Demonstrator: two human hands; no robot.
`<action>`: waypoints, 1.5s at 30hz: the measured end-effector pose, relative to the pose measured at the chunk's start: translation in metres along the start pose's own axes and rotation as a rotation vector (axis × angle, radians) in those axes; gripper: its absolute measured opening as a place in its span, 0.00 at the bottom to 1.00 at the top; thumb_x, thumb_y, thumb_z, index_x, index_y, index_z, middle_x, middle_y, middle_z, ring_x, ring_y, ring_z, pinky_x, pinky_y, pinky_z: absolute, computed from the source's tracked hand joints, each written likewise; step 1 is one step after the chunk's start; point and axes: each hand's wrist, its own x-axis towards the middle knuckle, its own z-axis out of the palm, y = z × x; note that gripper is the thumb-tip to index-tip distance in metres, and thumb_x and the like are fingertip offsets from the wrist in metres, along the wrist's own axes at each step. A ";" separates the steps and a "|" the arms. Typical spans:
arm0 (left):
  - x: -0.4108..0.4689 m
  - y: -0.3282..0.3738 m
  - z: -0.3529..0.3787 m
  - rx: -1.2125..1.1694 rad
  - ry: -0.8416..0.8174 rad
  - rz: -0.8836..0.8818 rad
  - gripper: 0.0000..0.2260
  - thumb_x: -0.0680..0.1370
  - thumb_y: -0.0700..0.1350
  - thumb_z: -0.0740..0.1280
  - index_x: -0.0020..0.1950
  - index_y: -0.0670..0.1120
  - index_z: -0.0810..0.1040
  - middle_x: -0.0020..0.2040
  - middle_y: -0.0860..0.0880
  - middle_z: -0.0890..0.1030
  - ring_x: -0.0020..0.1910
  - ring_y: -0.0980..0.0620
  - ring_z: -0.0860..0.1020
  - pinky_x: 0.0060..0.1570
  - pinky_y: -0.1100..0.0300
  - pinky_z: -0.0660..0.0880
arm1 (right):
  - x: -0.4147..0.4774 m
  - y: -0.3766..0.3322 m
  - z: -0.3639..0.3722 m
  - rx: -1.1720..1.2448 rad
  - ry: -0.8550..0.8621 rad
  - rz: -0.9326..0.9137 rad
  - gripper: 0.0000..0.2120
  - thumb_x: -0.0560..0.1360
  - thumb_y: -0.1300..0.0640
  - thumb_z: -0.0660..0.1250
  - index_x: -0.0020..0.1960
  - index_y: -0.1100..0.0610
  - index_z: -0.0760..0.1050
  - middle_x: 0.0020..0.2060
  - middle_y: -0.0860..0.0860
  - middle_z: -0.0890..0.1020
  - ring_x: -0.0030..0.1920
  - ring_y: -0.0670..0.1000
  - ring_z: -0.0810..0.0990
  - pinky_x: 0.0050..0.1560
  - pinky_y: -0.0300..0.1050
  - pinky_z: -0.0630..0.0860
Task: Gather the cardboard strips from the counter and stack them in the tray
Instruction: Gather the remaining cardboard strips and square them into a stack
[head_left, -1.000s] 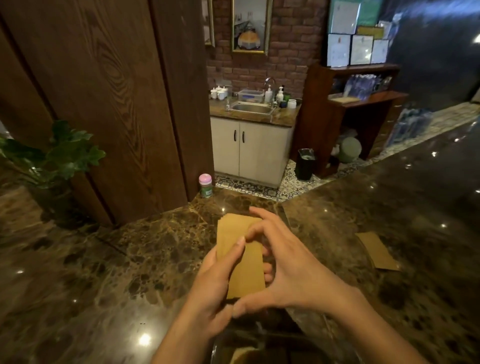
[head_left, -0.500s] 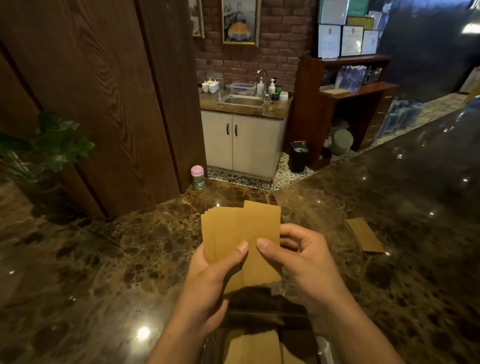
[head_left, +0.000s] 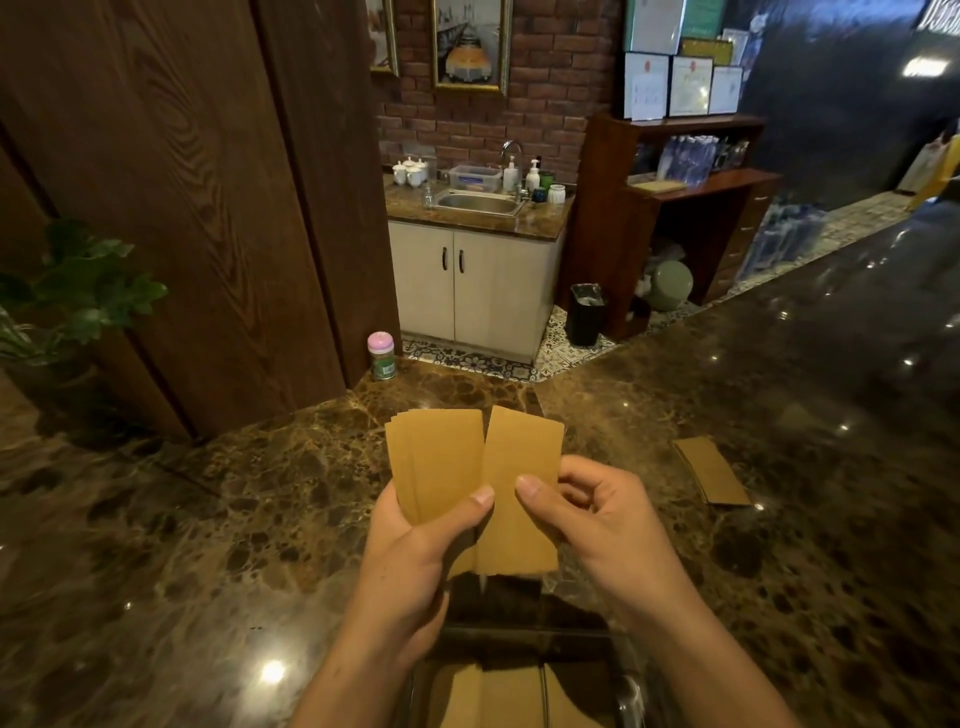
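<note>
Tan cardboard strips (head_left: 436, 462), fanned, pinched in my left hand (head_left: 415, 561); my right hand (head_left: 597, 525) pinches 1 strip (head_left: 519, 499). Step: squaring. Next: lower into dark tray (head_left: 623, 691); a loose strip pile (head_left: 711, 470) remains on the marble counter (head_left: 208, 519).

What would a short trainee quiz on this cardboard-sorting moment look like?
1. True or false: the right hand holds one cardboard strip apart from the left hand's fanned bunch.
2. Where do strips remain uncollected? A) beside the pink-capped jar B) on the marble counter to the right of the hands C) in the sink
3. Fill in: the tray at the bottom edge already contains ____.

Key: 1 true. 2 B, the small pile. 3 cardboard strips.
</note>
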 end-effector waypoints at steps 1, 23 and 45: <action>0.001 0.000 0.000 0.012 -0.016 0.010 0.28 0.66 0.37 0.80 0.64 0.42 0.76 0.55 0.39 0.85 0.53 0.40 0.85 0.45 0.50 0.83 | 0.001 -0.001 0.001 0.044 0.027 -0.015 0.09 0.80 0.60 0.69 0.57 0.60 0.85 0.49 0.56 0.89 0.50 0.56 0.89 0.48 0.48 0.86; 0.003 -0.002 0.014 0.047 0.008 -0.016 0.15 0.75 0.41 0.73 0.60 0.46 0.79 0.49 0.44 0.88 0.49 0.46 0.87 0.44 0.52 0.83 | 0.010 -0.001 0.010 -0.441 0.262 -0.152 0.16 0.72 0.46 0.78 0.59 0.41 0.81 0.51 0.41 0.84 0.51 0.41 0.82 0.50 0.44 0.84; -0.006 0.004 0.009 0.072 -0.072 0.020 0.21 0.69 0.43 0.75 0.61 0.46 0.78 0.50 0.45 0.88 0.50 0.46 0.86 0.43 0.56 0.83 | -0.001 -0.006 -0.002 0.159 0.207 -0.034 0.14 0.76 0.60 0.72 0.61 0.54 0.82 0.52 0.51 0.89 0.53 0.52 0.88 0.52 0.51 0.86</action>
